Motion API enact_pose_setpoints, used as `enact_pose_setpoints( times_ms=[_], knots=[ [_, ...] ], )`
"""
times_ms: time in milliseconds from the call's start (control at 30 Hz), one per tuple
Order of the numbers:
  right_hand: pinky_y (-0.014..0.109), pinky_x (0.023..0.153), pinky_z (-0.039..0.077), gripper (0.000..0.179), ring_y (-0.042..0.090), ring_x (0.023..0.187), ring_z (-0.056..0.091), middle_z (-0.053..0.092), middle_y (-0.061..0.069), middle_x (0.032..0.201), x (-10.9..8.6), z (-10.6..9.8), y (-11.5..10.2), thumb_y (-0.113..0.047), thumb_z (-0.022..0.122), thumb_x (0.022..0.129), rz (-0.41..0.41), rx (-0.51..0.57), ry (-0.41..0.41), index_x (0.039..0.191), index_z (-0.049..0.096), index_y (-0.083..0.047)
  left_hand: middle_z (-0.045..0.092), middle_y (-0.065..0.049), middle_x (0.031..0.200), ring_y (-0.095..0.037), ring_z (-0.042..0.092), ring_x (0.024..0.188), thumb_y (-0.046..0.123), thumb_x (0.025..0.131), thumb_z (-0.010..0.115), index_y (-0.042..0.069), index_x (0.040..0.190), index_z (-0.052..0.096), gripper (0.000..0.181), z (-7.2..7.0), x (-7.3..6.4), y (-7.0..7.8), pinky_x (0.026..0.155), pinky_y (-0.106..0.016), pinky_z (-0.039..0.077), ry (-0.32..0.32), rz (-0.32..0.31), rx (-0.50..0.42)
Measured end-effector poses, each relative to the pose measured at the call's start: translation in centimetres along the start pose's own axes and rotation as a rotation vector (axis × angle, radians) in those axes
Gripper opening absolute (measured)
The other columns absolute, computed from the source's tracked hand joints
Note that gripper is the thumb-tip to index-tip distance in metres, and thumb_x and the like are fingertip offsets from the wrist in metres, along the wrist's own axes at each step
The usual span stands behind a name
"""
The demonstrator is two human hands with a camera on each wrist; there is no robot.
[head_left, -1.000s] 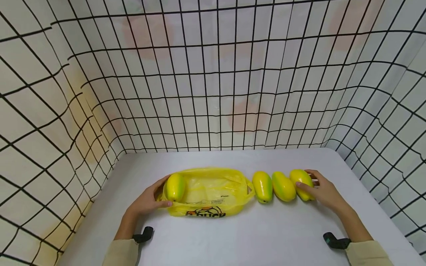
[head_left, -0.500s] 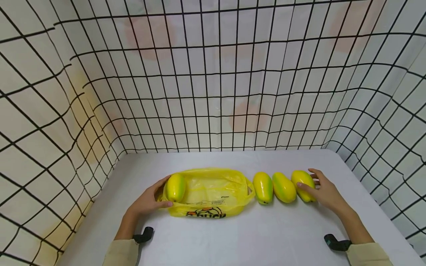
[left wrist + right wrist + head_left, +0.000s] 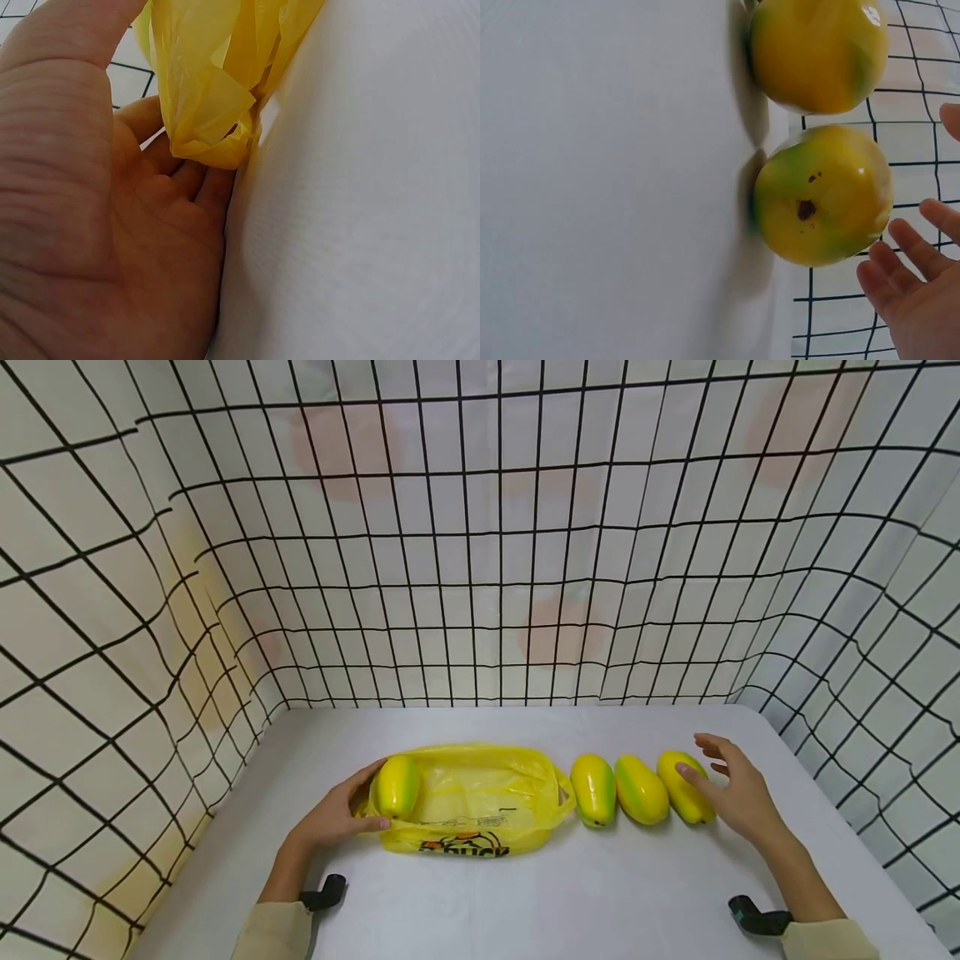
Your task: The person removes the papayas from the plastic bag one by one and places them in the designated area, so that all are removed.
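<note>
A yellow plastic bag (image 3: 480,789) with a black printed logo lies spread on the table, its mouth facing up. Inside its left end rests a yellow-green mango (image 3: 397,787). My left hand (image 3: 341,810) holds that end, thumb along the front and fingers behind; the left wrist view shows the crumpled bag corner (image 3: 214,127) between them. To the right of the bag stand a mango (image 3: 593,790), a middle mango (image 3: 642,790) and a far-right mango (image 3: 686,787) in a row. Beside the far-right one, my right hand (image 3: 738,793) is spread with loose fingers, apart from it in the right wrist view.
A white-covered table (image 3: 540,902) carries everything. Black grid netting (image 3: 480,568) over white cloth walls encloses the back and both sides. Each wrist wears a small black camera, one at the left wrist (image 3: 326,892) and one at the right wrist (image 3: 757,917).
My right hand has let go of the far-right mango and drawn slightly back and up. That mango now lies more tilted. The left hand and bag keep their place.
</note>
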State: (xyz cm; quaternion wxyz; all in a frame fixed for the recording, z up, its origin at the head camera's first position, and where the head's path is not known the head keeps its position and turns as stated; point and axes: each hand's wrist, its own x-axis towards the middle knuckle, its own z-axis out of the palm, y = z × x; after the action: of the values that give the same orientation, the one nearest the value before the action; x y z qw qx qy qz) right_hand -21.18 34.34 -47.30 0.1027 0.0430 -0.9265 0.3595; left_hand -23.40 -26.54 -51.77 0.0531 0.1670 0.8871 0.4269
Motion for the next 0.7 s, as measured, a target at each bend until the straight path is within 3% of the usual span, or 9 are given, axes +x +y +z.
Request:
enact_pose_setpoints(
  times_ms=[533,633,700],
  knots=[
    [0.063,0.102,0.039,0.066,0.042,0.128,0.045,0.044,0.017,0.145,0.7,0.9,-2.7,-0.043,0.061,0.094,-0.055,0.084,-0.003,0.146,0.037,-0.009,0.032,0.001,0.158,-0.027,0.035,0.144,0.05,0.071,0.081,0.035,0.153,0.024,0.101,0.0,0.1,-0.1,0.116,-0.05,0.033,-0.011,-0.027,0.027],
    [0.05,0.104,0.044,0.066,0.04,0.129,0.045,0.044,0.015,0.145,0.9,1.1,-3.2,-0.044,0.061,0.094,-0.06,0.079,-0.011,0.146,0.038,-0.011,0.032,0.002,0.158,-0.025,0.035,0.144,0.049,0.071,0.082,0.034,0.153,0.024,0.101,0.0,0.1,0.0,0.116,-0.049,0.032,-0.016,-0.024,0.016],
    [0.031,0.104,0.047,0.066,0.039,0.129,0.046,0.045,0.014,0.145,1.1,1.3,-3.5,-0.044,0.061,0.093,-0.065,0.078,-0.013,0.145,0.038,-0.012,0.032,0.001,0.158,-0.026,0.035,0.144,0.048,0.072,0.081,0.033,0.153,0.024,0.101,0.0,0.0,0.0,0.116,-0.049,0.032,-0.017,-0.011,0.011]
  ],
)
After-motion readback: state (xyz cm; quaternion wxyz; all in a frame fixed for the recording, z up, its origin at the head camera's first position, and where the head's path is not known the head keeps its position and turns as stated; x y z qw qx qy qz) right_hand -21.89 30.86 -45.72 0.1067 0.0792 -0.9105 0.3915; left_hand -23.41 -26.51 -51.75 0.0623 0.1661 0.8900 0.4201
